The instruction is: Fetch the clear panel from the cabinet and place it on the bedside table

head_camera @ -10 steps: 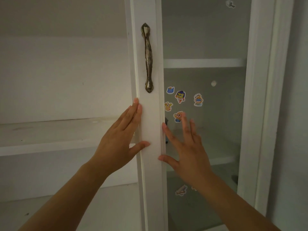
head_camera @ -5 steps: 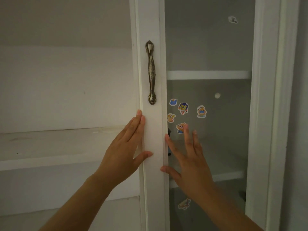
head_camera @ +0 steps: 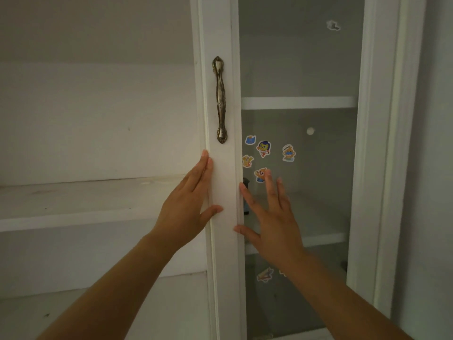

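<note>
Count first: one white cabinet [head_camera: 377, 143], one glass-fronted door with a white door frame [head_camera: 221, 182] running between the two hands, one ornate metal handle [head_camera: 220, 99] on that frame just above the left hand's fingertips, and five cartoon stickers [head_camera: 263, 148] on the glass above the right hand, plus at least one more sticker [head_camera: 264, 274] lower down beside the right wrist. Left of the left hand there's an open shelf [head_camera: 85, 202]; behind the glass I count two more shelf boards.

Left hand [head_camera: 186, 204]: fingers held straight and together, lying along the left edge of the door frame, thumb wrapped onto its front face. So it's lightly holding the frame edge, not a fist.

Right hand [head_camera: 272, 217]: open, fingers spread, palm toward the glass, thumb tip on the frame's right edge. Can't tell if the fingertips actually touch the glass.

The clear panel [head_camera: 301, 192], as far as I can tell, is the glass pane under the right hand, still in the cabinet.
</note>
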Action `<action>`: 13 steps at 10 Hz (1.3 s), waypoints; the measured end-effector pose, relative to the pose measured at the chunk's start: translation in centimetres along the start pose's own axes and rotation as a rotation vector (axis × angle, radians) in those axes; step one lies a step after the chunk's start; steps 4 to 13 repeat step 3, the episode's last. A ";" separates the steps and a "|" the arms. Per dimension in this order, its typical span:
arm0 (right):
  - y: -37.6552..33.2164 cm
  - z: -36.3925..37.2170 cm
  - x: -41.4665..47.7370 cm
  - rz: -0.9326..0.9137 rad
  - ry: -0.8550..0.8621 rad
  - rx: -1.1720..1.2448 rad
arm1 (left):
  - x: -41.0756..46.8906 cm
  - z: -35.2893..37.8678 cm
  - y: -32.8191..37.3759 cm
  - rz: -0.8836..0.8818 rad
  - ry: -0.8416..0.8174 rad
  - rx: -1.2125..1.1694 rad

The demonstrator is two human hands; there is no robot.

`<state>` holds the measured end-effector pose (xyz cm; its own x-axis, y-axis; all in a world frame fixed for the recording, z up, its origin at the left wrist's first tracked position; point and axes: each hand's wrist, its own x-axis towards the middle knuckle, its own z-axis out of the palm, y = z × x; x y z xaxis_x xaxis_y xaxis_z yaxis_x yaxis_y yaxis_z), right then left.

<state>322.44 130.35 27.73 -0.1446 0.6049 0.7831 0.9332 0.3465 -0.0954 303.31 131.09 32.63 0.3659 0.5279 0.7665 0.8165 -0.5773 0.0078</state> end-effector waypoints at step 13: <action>0.1 -7.8 -1.0 0.052 -0.085 0.212 | -2.0 -2.5 4.2 -0.162 0.053 0.119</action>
